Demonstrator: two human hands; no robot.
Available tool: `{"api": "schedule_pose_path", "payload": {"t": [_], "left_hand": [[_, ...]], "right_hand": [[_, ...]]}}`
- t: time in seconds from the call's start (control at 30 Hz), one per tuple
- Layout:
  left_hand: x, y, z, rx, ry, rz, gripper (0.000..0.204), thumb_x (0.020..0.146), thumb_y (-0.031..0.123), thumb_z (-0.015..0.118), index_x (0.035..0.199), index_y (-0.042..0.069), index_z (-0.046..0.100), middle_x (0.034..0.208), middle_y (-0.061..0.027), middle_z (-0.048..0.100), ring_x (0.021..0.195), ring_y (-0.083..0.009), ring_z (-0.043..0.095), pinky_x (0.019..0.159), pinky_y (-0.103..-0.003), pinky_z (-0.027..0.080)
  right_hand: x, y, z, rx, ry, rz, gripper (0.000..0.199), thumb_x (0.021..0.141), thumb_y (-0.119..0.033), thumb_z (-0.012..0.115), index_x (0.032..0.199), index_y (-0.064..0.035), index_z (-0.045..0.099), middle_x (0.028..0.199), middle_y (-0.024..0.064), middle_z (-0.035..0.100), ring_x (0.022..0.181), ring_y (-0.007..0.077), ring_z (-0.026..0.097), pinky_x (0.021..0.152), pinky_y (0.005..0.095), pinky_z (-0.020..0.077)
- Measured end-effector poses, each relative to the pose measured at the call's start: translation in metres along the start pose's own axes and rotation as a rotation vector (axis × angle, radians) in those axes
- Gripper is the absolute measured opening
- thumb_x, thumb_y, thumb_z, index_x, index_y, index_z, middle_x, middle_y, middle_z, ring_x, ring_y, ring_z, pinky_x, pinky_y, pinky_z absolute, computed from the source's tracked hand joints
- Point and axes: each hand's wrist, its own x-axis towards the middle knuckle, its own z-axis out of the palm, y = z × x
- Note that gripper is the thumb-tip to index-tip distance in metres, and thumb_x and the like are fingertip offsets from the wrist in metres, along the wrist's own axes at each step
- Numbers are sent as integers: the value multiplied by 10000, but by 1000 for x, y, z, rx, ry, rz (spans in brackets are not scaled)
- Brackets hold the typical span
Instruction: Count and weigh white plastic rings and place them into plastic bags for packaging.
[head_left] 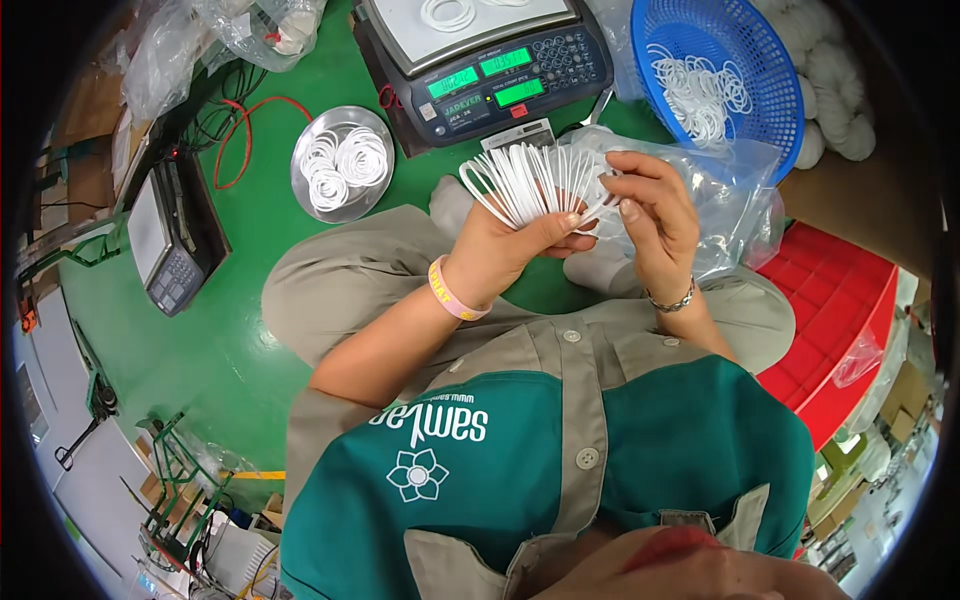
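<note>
White rings: you are holding a fanned stack of thin white rings [525, 180] in front of your chest, above your crossed legs and just below the scale.
Left hand: your left hand [510, 245] is closing around the lower edge of the stack, thumb pressing on the near side, fingers curling underneath; a pink wristband [452, 292] is sitting on that wrist.
Right hand: your right hand [655, 215] is partly curling, its fingertips [612, 190] pinching the right end of the fan, with the other fingers bending loosely above; a metal bracelet [672, 300] is circling that wrist.
Clear bag: a clear plastic bag [735, 195] is lying just behind your right hand, touching the basket's near edge.
Scale: a counting scale [480, 70] with green lit displays is standing on the green floor [200, 340] just beyond the rings, and a few white rings are lying on its pan.
Metal dish: a round metal dish [342, 162] with more white rings is sitting to the left of the scale, near your left knee.
Blue basket: a blue plastic basket [715, 70] is holding a loose heap of white rings at the upper right.
Second scale: a smaller scale [165, 245] is lying well apart at the left.
Red crate: a red crate [830, 320] is sitting by your right leg.
</note>
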Motion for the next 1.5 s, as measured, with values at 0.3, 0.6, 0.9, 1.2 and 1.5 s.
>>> {"api": "schedule_pose_path", "payload": {"t": [0.3, 0.6, 0.9, 1.2, 1.5], "left_hand": [[0, -3, -1, 16, -40, 17, 194, 850, 65, 596, 1027, -3, 554, 926, -79, 627, 796, -193, 651, 659, -269, 532], [-1, -4, -1, 25, -36, 25, 186, 850, 63, 596, 1020, -1, 554, 917, -81, 629, 792, -192, 651, 656, -270, 532], [0, -7, -3, 27, -58, 25, 182, 851, 57, 592, 1018, -7, 556, 922, -92, 631, 796, -194, 649, 663, -275, 532], [1, -9, -4, -4, -74, 20, 194, 855, 50, 582, 1035, -15, 552, 945, -102, 629, 792, -205, 651, 692, -294, 544], [1, -10, -4, 16, -92, -1, 210, 847, 57, 595, 1041, -9, 549, 945, -102, 627, 796, -200, 649, 674, -286, 542]], "right_hand": [[3, -4, -3, -68, -101, -10, 296, 813, -185, 604, 1059, -22, 627, 831, 99, 555, 716, 169, 504, 632, 265, 411], [3, -7, -3, -51, -94, 0, 328, 840, -258, 573, 1071, -34, 637, 798, 73, 520, 714, 154, 490, 615, 256, 397], [7, -3, -4, -110, -34, -149, 270, 837, -272, 572, 933, -32, 649, 844, 82, 571, 714, 196, 492, 642, 297, 395], [5, -4, -5, -186, -160, -68, 372, 859, -317, 518, 1073, -35, 632, 779, 65, 532, 778, 208, 470, 679, 308, 379], [6, -3, 0, -99, -63, -96, 390, 871, -361, 503, 1021, -28, 641, 865, 96, 553, 794, 227, 487, 705, 322, 394]]}}
